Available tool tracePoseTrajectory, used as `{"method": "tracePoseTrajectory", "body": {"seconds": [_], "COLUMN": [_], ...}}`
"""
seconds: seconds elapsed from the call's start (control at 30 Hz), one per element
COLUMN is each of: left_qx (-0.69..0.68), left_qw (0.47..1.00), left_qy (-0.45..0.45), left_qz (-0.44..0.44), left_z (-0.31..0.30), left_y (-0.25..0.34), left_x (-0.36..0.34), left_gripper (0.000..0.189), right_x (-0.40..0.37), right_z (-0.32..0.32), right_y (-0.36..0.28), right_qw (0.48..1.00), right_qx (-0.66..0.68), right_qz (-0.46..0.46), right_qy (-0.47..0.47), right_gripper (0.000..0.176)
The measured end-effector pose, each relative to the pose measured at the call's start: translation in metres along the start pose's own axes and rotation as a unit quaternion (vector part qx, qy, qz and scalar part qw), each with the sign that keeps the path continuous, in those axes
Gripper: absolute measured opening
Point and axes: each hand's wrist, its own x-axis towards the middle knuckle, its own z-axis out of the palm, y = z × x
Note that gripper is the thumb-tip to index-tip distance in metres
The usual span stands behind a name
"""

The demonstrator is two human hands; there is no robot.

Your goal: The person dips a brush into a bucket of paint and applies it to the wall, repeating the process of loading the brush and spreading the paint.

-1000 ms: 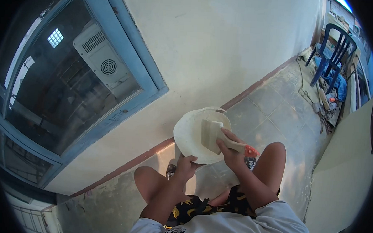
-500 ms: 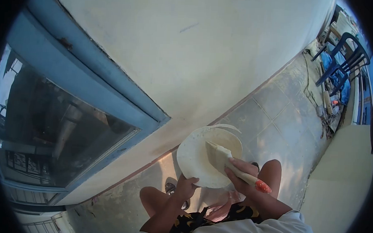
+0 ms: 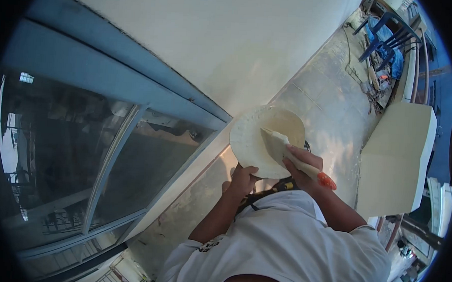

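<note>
A round, pale, shallow container [image 3: 246, 142] is tilted in front of me, its lower left rim gripped by my left hand [image 3: 243, 180]. Closed round the handle of a wide brush [image 3: 275, 144] is my right hand [image 3: 305, 167]. The handle ends in a red tip below that hand. The brush's broad pale head lies over the inside of the container; whether it touches the surface is unclear. Fingers of the left hand beneath the container are hidden.
A pale wall [image 3: 215, 34] rises ahead, with a blue-framed window [image 3: 133, 66] at the left. Tiled floor [image 3: 314, 94] runs to a dark blue chair [image 3: 387, 39] among clutter at the upper right. A cream parapet [image 3: 394, 158] stands at the right.
The view has shifted, and my legs are now mostly hidden by the white shirt. Both hands, with the container and brush, appear higher and slightly further right, still held.
</note>
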Motion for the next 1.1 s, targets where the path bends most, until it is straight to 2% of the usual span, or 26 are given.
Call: {"method": "tracePoseTrajectory", "body": {"seconds": [0.07, 0.13, 0.2, 0.27, 0.3, 0.4, 0.47, 0.53, 0.6, 0.7, 0.9, 0.93, 1.0, 1.1], "left_qx": [0.03, 0.037, 0.051, 0.079, 0.084, 0.081, 0.089, 0.094, 0.085, 0.105, 0.085, 0.075, 0.067, 0.066], "left_qw": [0.999, 0.998, 0.997, 0.995, 0.994, 0.993, 0.992, 0.991, 0.993, 0.993, 0.996, 0.997, 0.997, 0.996], "left_qy": [-0.028, -0.032, -0.035, -0.043, -0.047, -0.052, -0.068, -0.071, -0.056, -0.045, 0.018, 0.022, 0.03, 0.059], "left_qz": [-0.008, -0.028, -0.038, -0.047, -0.043, -0.067, -0.061, -0.063, -0.066, -0.039, -0.001, -0.003, -0.005, -0.025], "left_z": [0.014, 0.019, 0.017, 0.014, 0.016, 0.0, -0.002, -0.003, -0.006, -0.023, -0.034, -0.038, -0.043, -0.045], "left_y": [0.027, 0.047, 0.058, 0.074, 0.079, 0.073, 0.077, 0.081, 0.086, 0.091, 0.09, 0.089, 0.088, 0.087], "left_x": [-0.032, -0.058, -0.076, -0.083, -0.086, -0.089, -0.084, -0.085, -0.078, -0.069, -0.064, -0.063, -0.064, -0.068], "left_gripper": [0.058, 0.057, 0.057, 0.057, 0.058, 0.06, 0.059, 0.06, 0.06, 0.062, 0.06, 0.06, 0.06, 0.059], "right_x": [-0.006, -0.016, -0.024, -0.038, -0.04, -0.051, -0.049, -0.043, -0.033, -0.017, -0.004, -0.001, 0.006, 0.012], "right_z": [0.003, 0.014, 0.018, 0.033, 0.033, 0.041, 0.046, 0.051, 0.048, 0.046, 0.054, 0.054, 0.05, 0.055], "right_y": [-0.035, -0.066, -0.088, -0.103, -0.112, -0.115, -0.11, -0.101, -0.095, -0.093, -0.063, -0.062, -0.064, -0.053], "right_qw": [0.996, 0.989, 0.991, 0.976, 0.981, 0.973, 0.974, 0.953, 0.958, 0.903, 0.94, 0.938, 0.88, 0.88], "right_qx": [-0.061, -0.03, -0.034, -0.012, -0.022, 0.013, 0.011, 0.119, 0.098, 0.271, 0.218, 0.224, 0.328, 0.344], "right_qz": [-0.008, 0.02, 0.028, 0.081, 0.093, 0.143, 0.131, 0.186, 0.184, 0.271, 0.226, 0.229, 0.317, 0.289], "right_qy": [0.063, 0.146, 0.127, 0.201, 0.166, 0.179, 0.186, 0.208, 0.2, 0.196, 0.136, 0.136, 0.131, 0.151], "right_gripper": [0.035, 0.036, 0.037, 0.036, 0.036, 0.035, 0.037, 0.041, 0.045, 0.046, 0.048, 0.048, 0.049, 0.051]}}
